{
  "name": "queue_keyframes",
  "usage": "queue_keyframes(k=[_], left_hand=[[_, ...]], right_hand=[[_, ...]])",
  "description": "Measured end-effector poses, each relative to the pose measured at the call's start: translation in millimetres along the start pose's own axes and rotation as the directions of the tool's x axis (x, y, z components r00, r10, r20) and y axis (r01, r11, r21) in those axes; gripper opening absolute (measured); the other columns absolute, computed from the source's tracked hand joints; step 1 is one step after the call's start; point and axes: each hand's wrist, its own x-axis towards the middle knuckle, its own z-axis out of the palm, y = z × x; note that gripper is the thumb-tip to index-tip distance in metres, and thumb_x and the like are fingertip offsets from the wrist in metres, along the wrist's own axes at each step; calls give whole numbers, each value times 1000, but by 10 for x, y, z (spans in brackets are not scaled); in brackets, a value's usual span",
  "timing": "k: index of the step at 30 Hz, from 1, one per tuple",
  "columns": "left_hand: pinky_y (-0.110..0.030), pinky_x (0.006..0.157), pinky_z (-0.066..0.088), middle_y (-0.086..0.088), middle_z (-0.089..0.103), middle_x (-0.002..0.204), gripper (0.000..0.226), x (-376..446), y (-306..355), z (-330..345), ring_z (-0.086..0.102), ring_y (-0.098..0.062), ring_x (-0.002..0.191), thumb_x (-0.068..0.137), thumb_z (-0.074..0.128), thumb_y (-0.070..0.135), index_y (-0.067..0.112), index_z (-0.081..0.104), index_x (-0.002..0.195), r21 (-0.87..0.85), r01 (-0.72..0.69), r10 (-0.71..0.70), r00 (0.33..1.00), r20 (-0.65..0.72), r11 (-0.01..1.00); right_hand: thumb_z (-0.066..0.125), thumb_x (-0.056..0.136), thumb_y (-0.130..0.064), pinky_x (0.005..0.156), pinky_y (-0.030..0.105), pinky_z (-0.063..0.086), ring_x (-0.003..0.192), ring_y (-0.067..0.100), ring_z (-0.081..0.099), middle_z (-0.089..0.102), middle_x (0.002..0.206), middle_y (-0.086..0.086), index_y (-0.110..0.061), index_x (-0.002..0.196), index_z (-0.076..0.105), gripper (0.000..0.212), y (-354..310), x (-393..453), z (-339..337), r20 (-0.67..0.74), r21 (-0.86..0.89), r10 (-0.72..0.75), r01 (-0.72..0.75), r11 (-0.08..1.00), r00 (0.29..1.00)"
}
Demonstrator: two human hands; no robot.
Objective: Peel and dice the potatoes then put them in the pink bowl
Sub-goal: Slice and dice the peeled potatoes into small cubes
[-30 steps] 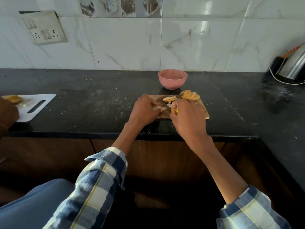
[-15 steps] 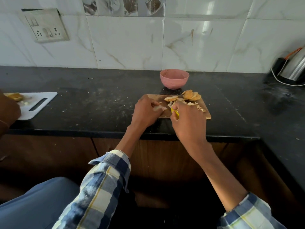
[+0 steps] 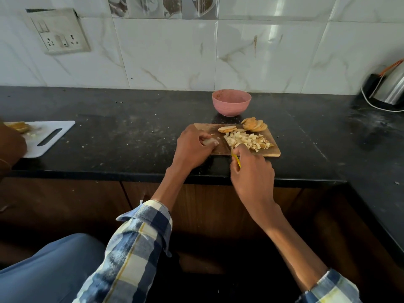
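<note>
The pink bowl (image 3: 231, 102) sits on the surface (image 3: 131, 132) behind my wooden board (image 3: 271, 149); I can't see anything in it. My left hand (image 3: 192, 147) curls around a potato piece (image 3: 210, 141); my right hand (image 3: 251, 171) grips a yellow-handled knife (image 3: 236, 160). Pale potato dice (image 3: 244, 139) are heaped mid-board, slices (image 3: 254, 125) behind.

It was a home kitchen: black stone counter (image 3: 131, 132), marble-look wall tiles (image 3: 170, 53), wall socket (image 3: 59, 32), kettle (image 3: 391, 88).
</note>
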Motion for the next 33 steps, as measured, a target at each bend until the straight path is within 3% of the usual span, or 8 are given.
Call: queue_keyframes(k=[4,9,12,14,19,27,33], left_hand=[[-23,79,49,10,63,99,22,-2,-30,-39,60,-4,84,86,82,33,24,81,106,31,-25,25,1000,15,999],[-8,65,37,18,53,86,19,16,-29,-5,52,3,77,87,79,29,16,76,99,72,-36,35,999,3,997],[-12,61,37,16,51,84,16,6,-9,1,53,-1,75,88,78,25,12,71,93,81,-43,43,999,3,996],[-13,60,38,16,52,82,18,13,-24,13,55,-2,74,87,78,26,13,68,94,69,-37,37,999,1,997],[-9,64,37,9,57,89,18,49,-60,35,51,1,75,87,79,30,14,76,96,95,-67,67,998,11,993],[-10,63,38,11,61,84,13,59,-63,57,55,-2,75,88,75,33,20,75,88,90,-57,54,998,35,994],[-11,59,34,9,54,76,17,43,-39,36,51,-3,69,87,73,25,14,69,75,52,-59,58,998,23,997]], right_hand=[[65,99,-25,67,31,39,74,17,65,66,83,-6,-25,112,59,15,-96,25,28,-11,36,-24,25,999,1000],[68,98,-23,74,37,54,95,24,68,70,103,2,-23,125,60,29,-205,136,90,98,28,-20,18,999,995],[69,97,-23,78,40,56,100,27,67,69,109,6,-22,133,57,38,-248,168,108,128,9,-5,3,1000,992],[69,97,-22,75,40,56,95,27,69,71,103,4,-22,126,59,30,-221,127,110,88,12,12,-13,1000,996],[64,100,-23,69,31,39,85,23,69,69,92,0,-23,115,59,16,-132,13,98,28,24,53,-54,998,998],[65,99,-24,71,32,38,86,22,67,69,93,-2,-24,117,59,18,-176,0,123,5,53,30,-30,998,1000],[67,98,-21,74,38,50,96,27,68,70,102,4,-23,125,60,28,-295,172,148,79,20,15,-17,1000,997]])
